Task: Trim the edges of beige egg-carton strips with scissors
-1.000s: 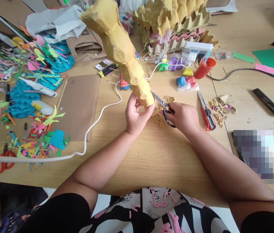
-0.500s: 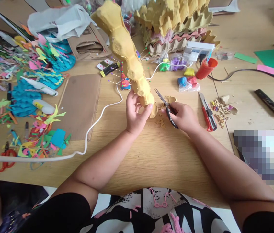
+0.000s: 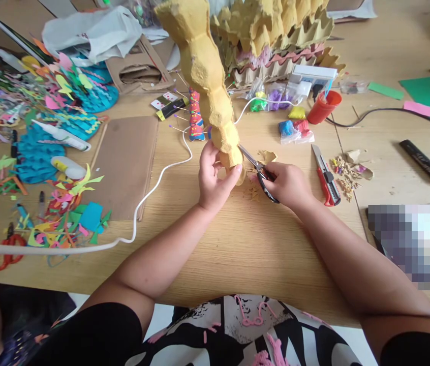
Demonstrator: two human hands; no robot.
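A long strip of yellow egg carton (image 3: 210,96) rises from my left hand (image 3: 217,178), whose thumb and fingers pinch its lower end. My right hand (image 3: 289,185) grips a pair of black-handled scissors (image 3: 256,163). The blades point up and left, and their tips lie at the strip's right edge near its lower end; whether they touch it I cannot tell. Yellow carton scraps (image 3: 253,192) lie on the table between my hands. Behind the strip stands a red and blue patterned piece (image 3: 196,119) with ball-headed pins beside it, partly hidden.
Right of my hands lie a red utility knife (image 3: 327,178) and a pile of shavings (image 3: 348,175). A red cup (image 3: 324,108) and stacked egg trays (image 3: 276,38) stand behind. A white cable (image 3: 161,178) crosses left, past flat cardboard (image 3: 123,168) and coloured paper cuttings (image 3: 70,223).
The egg carton strip has tilted more upright, its upper end moving right. The scissors have shifted slightly left and their blades look closer together, with tips now at the strip's edge.
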